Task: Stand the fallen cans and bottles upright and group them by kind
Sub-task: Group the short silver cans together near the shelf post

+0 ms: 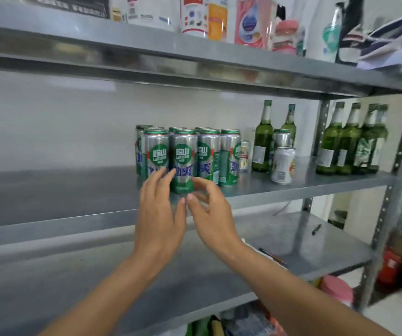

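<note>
The green cans [188,154] are standing upright in a tight block on the middle shelf [61,190], and everything else is sitting in relation to that block. Just beside its right end a small pale can [244,155] is peeking out, mostly hidden. Further right a white can [283,164] is standing alone near the shelf's front edge, with another green can [282,138] behind it and two green bottles [263,141] flanking that one. Beyond a shelf post [322,127], well apart from the block, four more green bottles [350,144] are crowding together, partly covered by the outer post.

The left hand [160,214] is reaching in with fingers spread, its fingertips [161,172] touching the front cans of the block. The right hand [213,212] is curling loosely at the base of the front can, thumb and fingers apart, clamped on nothing that can be made out.

The rear rows of the block are showing only their rims. Motion blur is smearing the upper shelf's goods [219,18].

Left of the block the shelf is lying bare to the frame edge.
</note>
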